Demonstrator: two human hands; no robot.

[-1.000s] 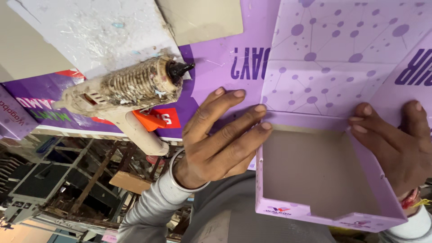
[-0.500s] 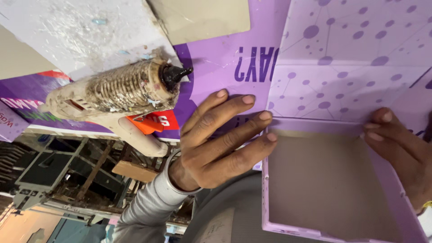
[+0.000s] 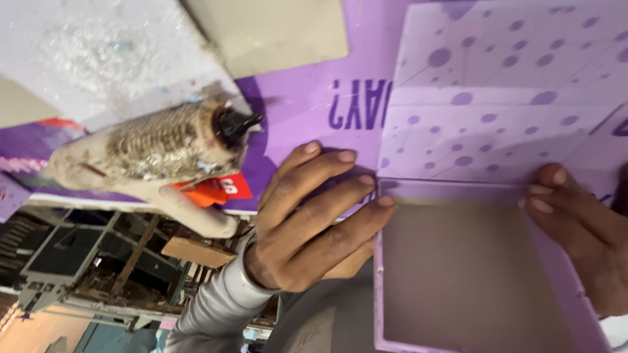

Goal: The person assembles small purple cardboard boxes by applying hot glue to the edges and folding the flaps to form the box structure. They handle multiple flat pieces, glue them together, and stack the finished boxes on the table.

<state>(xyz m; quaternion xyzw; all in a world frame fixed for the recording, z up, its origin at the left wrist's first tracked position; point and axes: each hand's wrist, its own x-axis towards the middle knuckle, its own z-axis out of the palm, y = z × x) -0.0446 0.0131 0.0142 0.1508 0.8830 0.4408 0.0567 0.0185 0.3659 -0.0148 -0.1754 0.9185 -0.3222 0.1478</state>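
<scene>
Pressing flat against the near-left wall of the purple box (image 3: 471, 274), the left hand (image 3: 307, 229) has its fingers (image 3: 356, 219) spread and extended, fingertips at the box's corner fold; nothing is clasped. The right hand (image 3: 582, 229) curls its fingers over the opposite wall, gripping that edge. Box sits open at lower right, grey board inside, its dotted lid flap (image 3: 497, 111) lying back on the purple printed sheet (image 3: 314, 98). A glue gun (image 3: 163, 157) (crusted with old glue, black nozzle) rests just left of the left hand, not touching it.
</scene>
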